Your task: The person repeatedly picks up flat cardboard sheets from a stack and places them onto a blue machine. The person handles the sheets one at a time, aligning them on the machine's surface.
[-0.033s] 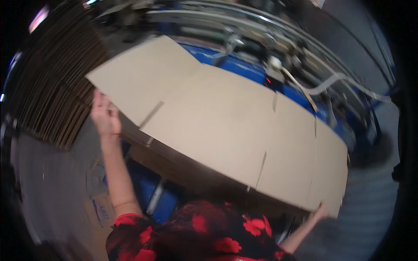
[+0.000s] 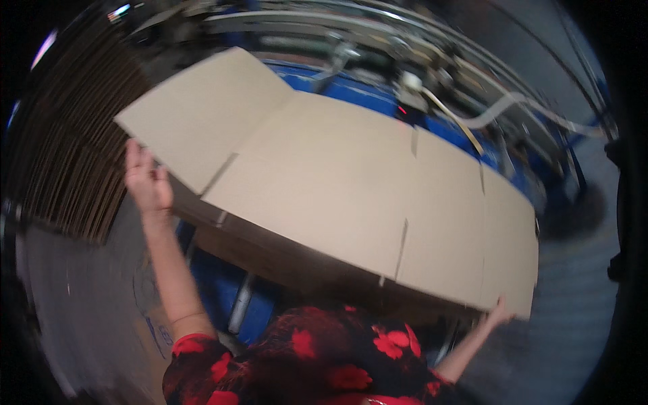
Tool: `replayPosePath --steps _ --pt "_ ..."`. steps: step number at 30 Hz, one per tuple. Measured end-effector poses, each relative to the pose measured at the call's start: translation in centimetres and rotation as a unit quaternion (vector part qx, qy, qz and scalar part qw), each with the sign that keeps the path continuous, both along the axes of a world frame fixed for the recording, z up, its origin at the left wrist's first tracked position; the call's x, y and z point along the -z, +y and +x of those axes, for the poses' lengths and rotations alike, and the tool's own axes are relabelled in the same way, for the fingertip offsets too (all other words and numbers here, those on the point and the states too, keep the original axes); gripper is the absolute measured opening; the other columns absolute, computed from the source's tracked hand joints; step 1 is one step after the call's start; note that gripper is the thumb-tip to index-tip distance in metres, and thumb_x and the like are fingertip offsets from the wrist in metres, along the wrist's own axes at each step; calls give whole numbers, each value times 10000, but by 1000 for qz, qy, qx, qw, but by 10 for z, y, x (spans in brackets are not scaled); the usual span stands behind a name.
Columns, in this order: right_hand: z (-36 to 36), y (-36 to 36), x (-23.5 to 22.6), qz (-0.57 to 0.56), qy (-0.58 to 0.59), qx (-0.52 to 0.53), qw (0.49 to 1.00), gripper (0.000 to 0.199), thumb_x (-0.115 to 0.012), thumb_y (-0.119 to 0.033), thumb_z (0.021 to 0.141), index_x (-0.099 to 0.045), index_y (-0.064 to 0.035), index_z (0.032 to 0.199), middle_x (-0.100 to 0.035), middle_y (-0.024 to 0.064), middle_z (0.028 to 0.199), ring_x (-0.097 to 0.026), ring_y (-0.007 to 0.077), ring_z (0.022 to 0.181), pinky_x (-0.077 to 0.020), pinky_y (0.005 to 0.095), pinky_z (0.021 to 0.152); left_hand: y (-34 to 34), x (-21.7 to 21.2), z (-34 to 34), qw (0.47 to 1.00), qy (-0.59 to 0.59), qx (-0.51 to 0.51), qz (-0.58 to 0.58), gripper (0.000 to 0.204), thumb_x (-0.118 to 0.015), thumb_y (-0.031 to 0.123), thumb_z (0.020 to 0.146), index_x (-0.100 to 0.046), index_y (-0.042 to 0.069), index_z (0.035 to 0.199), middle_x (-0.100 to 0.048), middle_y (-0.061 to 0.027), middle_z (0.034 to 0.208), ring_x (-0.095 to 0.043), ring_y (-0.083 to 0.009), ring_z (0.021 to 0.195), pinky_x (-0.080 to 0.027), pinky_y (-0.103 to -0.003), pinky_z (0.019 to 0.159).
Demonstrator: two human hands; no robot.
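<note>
A large tan cardboard sheet (image 2: pixel 317 182), a flat box blank with slots and crease lines, spreads slantwise in front of me. At its left edge is my left hand (image 2: pixel 148 185), the fingers against the border and the thumb close by; part of its grip is hidden. My right hand (image 2: pixel 498 314) pinches the near right corner, thumb on top and fingers underneath out of sight. The sheet's left panel bends slightly up along a crease. Beneath the near edge, darker brown cardboard (image 2: pixel 270 253) shows in shadow.
A blue machine (image 2: pixel 371 101) with metal rails, a white hose and a small red light runs along the far side. Tall stacks of flat cardboard (image 2: pixel 74 162) stand at the left. Below the sheet is a blue frame (image 2: pixel 216 277) with a metal bar.
The machine, stacks and sheet's left end sit a little farther left and higher in the picture. The right corner has risen slightly. Both hands keep their places on the sheet.
</note>
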State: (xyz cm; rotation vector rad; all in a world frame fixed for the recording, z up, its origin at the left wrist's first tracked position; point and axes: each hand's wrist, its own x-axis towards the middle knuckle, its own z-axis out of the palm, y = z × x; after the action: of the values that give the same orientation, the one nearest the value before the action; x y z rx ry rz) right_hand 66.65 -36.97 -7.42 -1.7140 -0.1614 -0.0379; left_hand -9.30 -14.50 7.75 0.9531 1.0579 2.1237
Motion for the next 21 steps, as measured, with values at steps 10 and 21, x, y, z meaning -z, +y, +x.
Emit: replayPosePath --steps 10,21 --pt "-73 22 -15 315 348 -167 867 301 -584 19 817 -551 65 1112 -608 151 1060 -613 292 944 -509 410 862 13 70 -9 943 -187 177 -212 508 -529 255 947 -383 -50 1326 -453 -159 1335 -433 -284 1233 -367 -448 1044" --pt "-89 -29 -29 -260 -358 -213 871 237 -506 -47 895 -606 49 1088 -626 210 1075 -593 361 965 -435 435 898 -46 103 41 937 131 132 -294 355 -566 168 924 -525 -86 1167 -583 -113 1135 -565 -196 999 -462 -362 881"
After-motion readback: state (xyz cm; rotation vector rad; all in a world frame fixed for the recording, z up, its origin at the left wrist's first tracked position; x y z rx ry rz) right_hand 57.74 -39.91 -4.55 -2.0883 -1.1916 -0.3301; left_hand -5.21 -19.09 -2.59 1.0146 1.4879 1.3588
